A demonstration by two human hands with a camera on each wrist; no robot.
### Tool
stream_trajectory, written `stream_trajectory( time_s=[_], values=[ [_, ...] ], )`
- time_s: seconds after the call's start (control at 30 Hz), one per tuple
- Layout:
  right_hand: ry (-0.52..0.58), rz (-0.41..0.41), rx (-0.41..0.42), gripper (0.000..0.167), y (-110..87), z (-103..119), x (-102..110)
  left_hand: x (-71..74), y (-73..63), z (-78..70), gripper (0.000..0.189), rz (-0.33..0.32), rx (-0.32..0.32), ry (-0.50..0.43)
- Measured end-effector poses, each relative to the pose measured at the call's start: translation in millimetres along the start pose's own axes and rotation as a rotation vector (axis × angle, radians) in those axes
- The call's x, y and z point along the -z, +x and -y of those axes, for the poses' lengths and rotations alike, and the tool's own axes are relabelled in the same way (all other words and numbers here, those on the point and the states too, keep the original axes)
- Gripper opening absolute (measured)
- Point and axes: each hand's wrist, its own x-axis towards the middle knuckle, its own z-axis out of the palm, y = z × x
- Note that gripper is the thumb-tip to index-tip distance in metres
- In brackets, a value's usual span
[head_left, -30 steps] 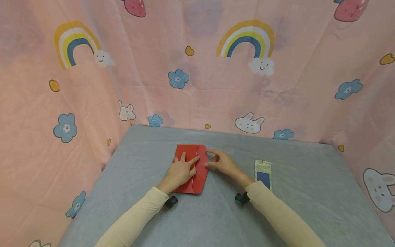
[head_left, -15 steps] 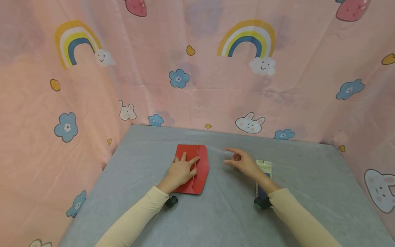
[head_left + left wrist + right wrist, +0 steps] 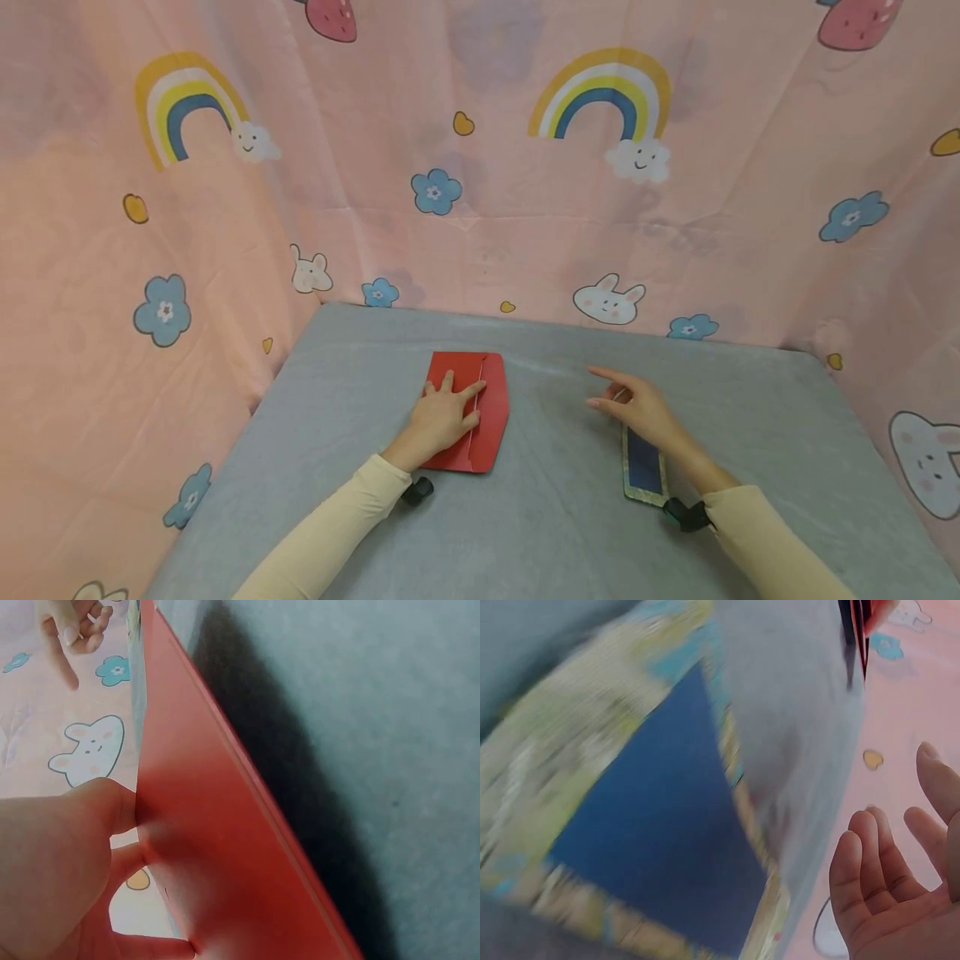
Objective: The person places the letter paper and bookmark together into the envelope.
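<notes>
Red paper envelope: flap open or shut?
Open: on the red envelope, the tapered flap spreads outward in the head view, not folded over.

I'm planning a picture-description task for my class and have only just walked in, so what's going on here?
A person's left hand rests with fingers spread on a red envelope lying on a grey surface. What looks like the envelope's flap points to the right. The right hand seems to hold nothing; it is by the far end of a patterned card with a dark blue panel, hiding that end from the head view. Card and envelope lie apart.
</notes>
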Motion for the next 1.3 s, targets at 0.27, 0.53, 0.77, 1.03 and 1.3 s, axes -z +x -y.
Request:
stream_trajectory(
  time_s=[0.27, 0.53, 0.77, 1.03, 1.3],
  values=[
    [-0.017, -0.007, -0.068, 0.058, -22.3, -14.2, 20.8, -0.3, -0.6, 0.0, 0.055, -0.009, -0.004, -0.006],
    [-0.098, -0.049, -0.084, 0.056, -36.4, -33.2, 31.8, -0.6, -0.5, 0.9, 0.055, -0.015, -0.009, -0.009],
    [-0.150, -0.033, -0.103, 0.056, -43.9, -45.3, 31.8, -1.2, -0.3, 0.6, 0.054, -0.018, -0.007, 0.000],
    [-0.141, -0.001, -0.138, 0.049, -49.9, -48.3, 23.8, -1.9, 0.6, 0.8, 0.055, -0.013, -0.004, -0.006],
    [-0.196, 0.010, -0.165, 0.050, -48.6, -43.9, 20.4, -1.8, 1.1, 1.3, 0.054, -0.009, -0.008, -0.016]
  ],
)
